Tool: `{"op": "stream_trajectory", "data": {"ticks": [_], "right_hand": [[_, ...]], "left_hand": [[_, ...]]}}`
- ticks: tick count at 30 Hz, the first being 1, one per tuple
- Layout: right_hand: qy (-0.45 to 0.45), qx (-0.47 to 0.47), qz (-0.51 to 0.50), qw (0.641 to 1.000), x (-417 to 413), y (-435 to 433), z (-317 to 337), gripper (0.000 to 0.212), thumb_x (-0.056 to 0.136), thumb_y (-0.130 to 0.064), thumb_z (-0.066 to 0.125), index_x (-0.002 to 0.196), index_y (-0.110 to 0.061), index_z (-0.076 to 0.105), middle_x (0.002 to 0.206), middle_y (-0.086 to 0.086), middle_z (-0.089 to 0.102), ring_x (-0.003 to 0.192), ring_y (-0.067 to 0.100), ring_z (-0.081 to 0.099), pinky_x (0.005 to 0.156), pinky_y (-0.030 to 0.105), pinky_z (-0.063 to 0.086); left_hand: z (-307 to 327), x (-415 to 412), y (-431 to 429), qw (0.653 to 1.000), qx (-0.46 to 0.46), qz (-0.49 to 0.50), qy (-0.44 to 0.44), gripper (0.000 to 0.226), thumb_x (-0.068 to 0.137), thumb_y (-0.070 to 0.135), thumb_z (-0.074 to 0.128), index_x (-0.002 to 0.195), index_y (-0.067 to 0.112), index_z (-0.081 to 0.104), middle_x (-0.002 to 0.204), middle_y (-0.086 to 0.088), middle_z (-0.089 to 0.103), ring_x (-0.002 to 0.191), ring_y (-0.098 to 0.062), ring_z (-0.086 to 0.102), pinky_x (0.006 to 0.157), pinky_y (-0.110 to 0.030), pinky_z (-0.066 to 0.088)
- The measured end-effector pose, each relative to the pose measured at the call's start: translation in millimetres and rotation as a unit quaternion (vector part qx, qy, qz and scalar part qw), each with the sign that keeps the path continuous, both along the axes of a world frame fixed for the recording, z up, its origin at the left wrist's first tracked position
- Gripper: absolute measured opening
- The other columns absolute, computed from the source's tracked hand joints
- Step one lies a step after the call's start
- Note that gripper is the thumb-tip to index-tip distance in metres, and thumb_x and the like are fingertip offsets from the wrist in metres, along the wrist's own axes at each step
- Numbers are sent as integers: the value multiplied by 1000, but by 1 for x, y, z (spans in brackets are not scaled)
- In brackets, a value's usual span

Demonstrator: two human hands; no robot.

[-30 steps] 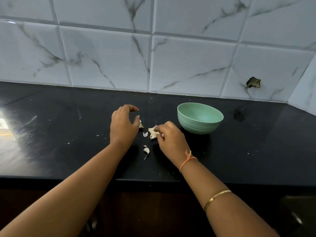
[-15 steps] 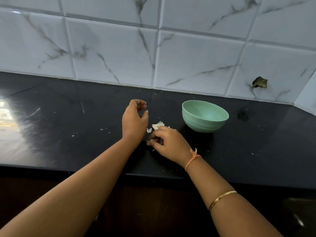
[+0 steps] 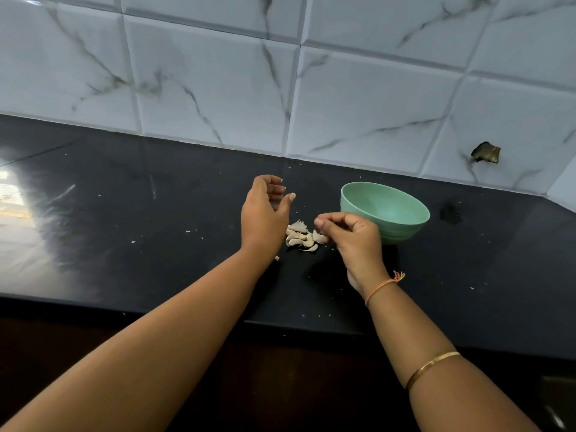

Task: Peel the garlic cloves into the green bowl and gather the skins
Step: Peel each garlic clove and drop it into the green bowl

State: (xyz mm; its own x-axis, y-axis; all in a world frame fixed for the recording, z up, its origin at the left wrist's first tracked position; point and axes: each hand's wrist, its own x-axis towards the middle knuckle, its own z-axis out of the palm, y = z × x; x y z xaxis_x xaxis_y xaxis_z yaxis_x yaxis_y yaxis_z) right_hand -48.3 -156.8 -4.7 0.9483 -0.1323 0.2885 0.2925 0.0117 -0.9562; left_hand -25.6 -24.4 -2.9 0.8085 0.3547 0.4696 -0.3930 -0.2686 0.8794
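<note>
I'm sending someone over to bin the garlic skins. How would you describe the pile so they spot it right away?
On the black countertop below the marble-look wall tiles stands a green bowl. Just to its left, between the left hand and the right hand, lies the skin pile. It is a pale, papery cluster, far bigger than the tiny white flecks scattered around.

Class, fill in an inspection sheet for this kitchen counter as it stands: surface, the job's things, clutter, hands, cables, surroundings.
Surface: black counter, glossy, flecked with small white bits.
Job's things: green bowl upright; contents not visible. Garlic skins piled between the hands.
Clutter: one stray skin piece by the left wrist.
Hands: left hand open, empty, raised beside the pile; right hand fingers curled at the pile's edge, grasp unclear.
Cables: nothing seen.
Surroundings: marbled wall tiles; chipped hole at right.
</note>
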Motion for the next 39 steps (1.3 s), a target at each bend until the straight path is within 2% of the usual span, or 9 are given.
{"op": "stream_trajectory", "data": {"ticks": [9,14,19,25,29,31,33,36,39], "right_hand": [[42,-44,11,998,-4,-4,2,17,81,13,60,97,10,63,75,10,63,64,9,63,65,16,55],[-139,-306,-118,934,-5,-13,28,6,78,-1,67,78,-6,68,81,8,67,74,19,62,76,29,52],[-308,-327,-225,865,-9,-12,35,5,81,1,59,77,0,62,82,8,57,75,8,49,70,5,35],[-284,-332,-198,878,-3,-10,8,8,81,5,60,76,-2,60,80,8,56,74,4,46,67,7,36],[-299,-395,-186,849,-2,-10,22,9,81,5,57,76,-2,59,81,9,56,75,15,51,66,20,40],[-154,-561,-82,809,-1,-10,18,13,82,4,53,81,-5,62,90,10,56,84,24,55,71,29,41],[-50,-626,-14,778,2,-13,11,15,82,0,53,85,-8,65,96,7,58,92,25,56,74,29,40],[-81,-517,-27,852,9,-12,10,12,81,-1,59,83,-8,68,90,7,64,85,20,59,75,27,44],[-45,-211,21,976,14,-10,13,18,82,6,61,78,-11,64,72,4,64,63,10,60,65,23,53]], "left_hand": [[-4,-1,-1,999,37,-13,-10,22,89,12,64,102,23,50,95,8,59,83,0,57,72,-5,45],[-3,-2,-2,999,46,-12,-17,21,88,11,64,100,22,50,90,11,57,81,-1,57,72,-5,45],[-3,-1,-3,998,59,-14,-18,21,89,11,63,101,22,50,89,14,55,81,1,56,71,-3,44],[-4,11,-4,997,72,-7,-30,21,89,11,63,101,23,50,95,7,59,85,-2,57,74,-9,47],[-4,19,-3,996,79,-1,-28,21,89,12,63,103,21,51,96,7,59,85,-3,57,75,-11,48],[-4,21,-3,996,78,0,-32,21,89,11,64,102,21,52,96,6,60,84,-2,57,74,-9,47],[-4,21,-4,996,82,-4,-33,22,88,12,64,101,23,50,95,7,60,84,-2,57,74,-7,46],[-3,19,-5,996,86,-14,-34,22,88,12,65,101,22,51,93,8,59,84,-2,58,75,-9,47],[0,15,-7,996,67,-41,-31,21,87,15,67,99,23,52,86,13,63,78,2,60,70,-8,47]]}}
